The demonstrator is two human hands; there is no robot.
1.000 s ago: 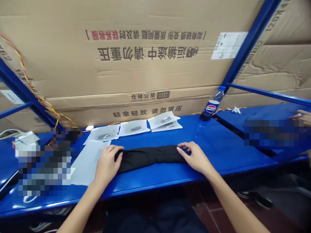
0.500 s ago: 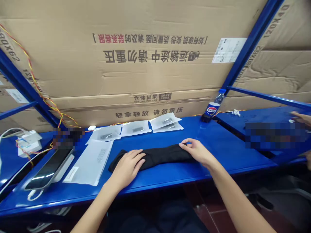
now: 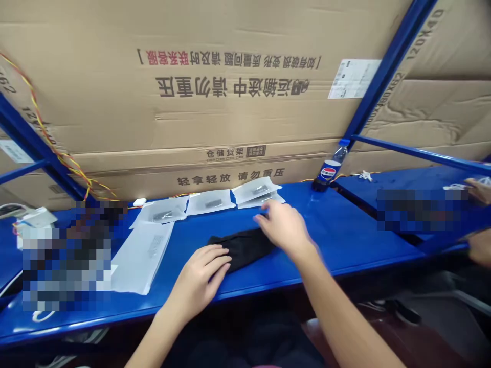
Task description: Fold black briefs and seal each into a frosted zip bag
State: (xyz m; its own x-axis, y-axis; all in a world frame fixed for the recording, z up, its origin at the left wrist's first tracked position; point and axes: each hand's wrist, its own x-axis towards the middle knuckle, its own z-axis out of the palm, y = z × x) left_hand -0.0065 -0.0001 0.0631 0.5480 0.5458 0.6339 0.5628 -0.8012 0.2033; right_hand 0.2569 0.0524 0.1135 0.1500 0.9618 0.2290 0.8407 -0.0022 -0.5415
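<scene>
A black folded cloth lies on the blue shelf in front of me. My left hand rests over its left end, fingers stretched out and thumb apart, pressing it down. Over the cloth's right end is my right hand, with thumb and fingers curved toward each other near its far edge. Motion smears that hand, and whether it grips any cloth cannot be made out. Just behind the cloth lie translucent pouches with dark contents, among them a middle pouch and a right-hand pouch. A larger white pouch lies to the left.
A dark cola bottle stands at the back right, beside a blue upright. Large cardboard closes off the back. Yellow and red wires hang at the left. Another person's hand shows at the far right.
The black cloth is now shorter, its ends closer together. My right hand has moved left and lifted from its pinch at the cloth's end; my left hand stays on the cloth.
</scene>
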